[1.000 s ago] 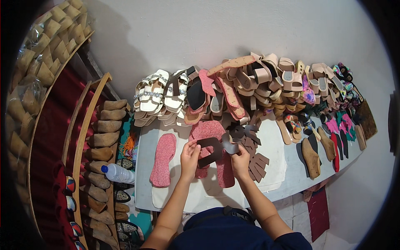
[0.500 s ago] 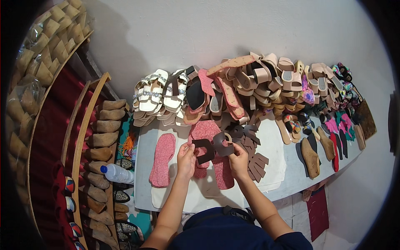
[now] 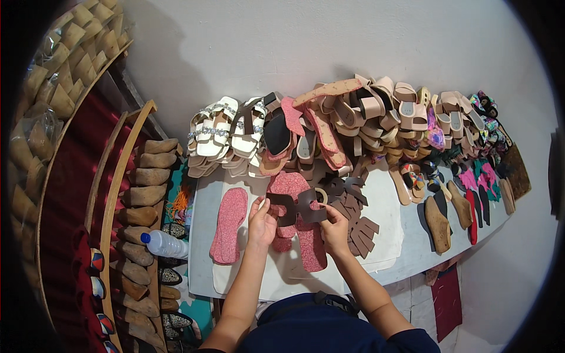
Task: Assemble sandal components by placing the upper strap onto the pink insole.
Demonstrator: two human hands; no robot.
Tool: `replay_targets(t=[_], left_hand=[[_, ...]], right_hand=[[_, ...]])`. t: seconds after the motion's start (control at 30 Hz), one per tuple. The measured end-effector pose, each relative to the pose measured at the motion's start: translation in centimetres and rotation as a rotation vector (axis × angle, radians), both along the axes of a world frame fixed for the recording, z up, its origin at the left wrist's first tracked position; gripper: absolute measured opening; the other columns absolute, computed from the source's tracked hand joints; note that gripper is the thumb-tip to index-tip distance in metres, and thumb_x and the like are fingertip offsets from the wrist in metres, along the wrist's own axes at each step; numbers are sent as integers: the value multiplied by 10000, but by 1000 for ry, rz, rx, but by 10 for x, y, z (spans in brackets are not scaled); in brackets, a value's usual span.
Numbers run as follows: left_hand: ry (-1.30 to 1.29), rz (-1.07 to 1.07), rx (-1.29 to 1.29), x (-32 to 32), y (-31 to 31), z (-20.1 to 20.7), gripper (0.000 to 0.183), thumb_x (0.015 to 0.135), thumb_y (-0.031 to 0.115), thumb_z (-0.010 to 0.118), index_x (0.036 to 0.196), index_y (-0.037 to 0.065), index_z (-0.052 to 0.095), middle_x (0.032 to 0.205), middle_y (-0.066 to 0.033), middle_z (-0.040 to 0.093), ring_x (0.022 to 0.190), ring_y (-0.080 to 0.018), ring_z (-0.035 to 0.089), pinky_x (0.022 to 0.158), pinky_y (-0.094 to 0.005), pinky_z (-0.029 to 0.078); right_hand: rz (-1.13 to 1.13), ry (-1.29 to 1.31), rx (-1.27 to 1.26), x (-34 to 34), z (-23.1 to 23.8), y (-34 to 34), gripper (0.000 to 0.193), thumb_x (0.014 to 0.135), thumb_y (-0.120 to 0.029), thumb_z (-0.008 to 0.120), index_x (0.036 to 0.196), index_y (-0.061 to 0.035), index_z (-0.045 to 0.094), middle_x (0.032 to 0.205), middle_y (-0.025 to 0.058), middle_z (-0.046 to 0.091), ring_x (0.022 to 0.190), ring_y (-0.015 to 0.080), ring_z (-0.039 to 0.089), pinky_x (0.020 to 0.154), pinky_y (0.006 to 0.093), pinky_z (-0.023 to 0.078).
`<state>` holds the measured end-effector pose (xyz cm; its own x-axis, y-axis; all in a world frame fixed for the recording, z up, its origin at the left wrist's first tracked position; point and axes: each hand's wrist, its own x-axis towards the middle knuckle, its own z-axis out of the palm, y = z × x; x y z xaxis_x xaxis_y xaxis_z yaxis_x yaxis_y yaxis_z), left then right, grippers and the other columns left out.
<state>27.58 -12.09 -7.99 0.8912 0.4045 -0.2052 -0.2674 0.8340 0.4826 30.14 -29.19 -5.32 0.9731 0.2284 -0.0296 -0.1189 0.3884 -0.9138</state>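
Above the table, my left hand [image 3: 262,222] pinches a dark brown sandal strap [image 3: 285,213] with a cut-out. A second strap of the same brown [image 3: 306,206] is held by my right hand [image 3: 335,229], its thumb and fingers closed on the edge. The two straps hang side by side, close together or overlapping in the middle. Under them lie pink patterned insoles [image 3: 312,250], partly hidden by the straps and hands. Another stack of pink insoles [image 3: 228,226] rests to the left. Right of my hands spreads a pile of brown cut straps [image 3: 359,229].
White jewelled sandals [image 3: 216,126] and beige sandals [image 3: 412,109] are heaped along the table's back. Wooden shoe lasts [image 3: 438,223] lie at the right. A rack of lasts [image 3: 147,194] and a plastic bottle [image 3: 165,244] stand left of the table [image 3: 201,276].
The two brown straps have been turned and brought closer together, and my left hand's grip has shifted slightly. Both hands still hold them over the pink insoles.
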Motion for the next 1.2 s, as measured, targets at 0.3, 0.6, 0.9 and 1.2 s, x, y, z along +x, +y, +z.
replay_targets(t=[0.3,0.6,0.9,1.2], left_hand=[[62,-95,50,3,9,-1,169,823,32,470,979,71,418,897,-74,541,836,-172,540,732,-286,460],[361,510,958,-31,-35,-23,330,820,111,449,1125,33,348,1128,-106,363,1039,-147,367,863,-277,315],[179,-312,707,-32,-56,-34,165,812,147,540,895,9,501,797,13,513,721,-57,455,659,-193,382],[257,-239,1360,-35,-51,-38,196,792,152,549,855,-25,493,705,-81,552,664,-87,499,616,-264,414]], right_hand=[[-17,12,47,0,3,5,237,762,11,545,992,66,530,915,92,573,811,119,549,741,229,434],[-191,27,74,11,-15,8,159,768,-26,540,920,22,548,796,8,560,689,46,491,619,174,384],[-100,27,-352,11,-25,7,191,750,-6,485,927,41,539,793,22,552,698,93,479,631,215,385],[-327,-336,-597,31,-30,-4,331,799,-69,530,1107,16,442,800,134,587,743,180,572,641,262,445]])
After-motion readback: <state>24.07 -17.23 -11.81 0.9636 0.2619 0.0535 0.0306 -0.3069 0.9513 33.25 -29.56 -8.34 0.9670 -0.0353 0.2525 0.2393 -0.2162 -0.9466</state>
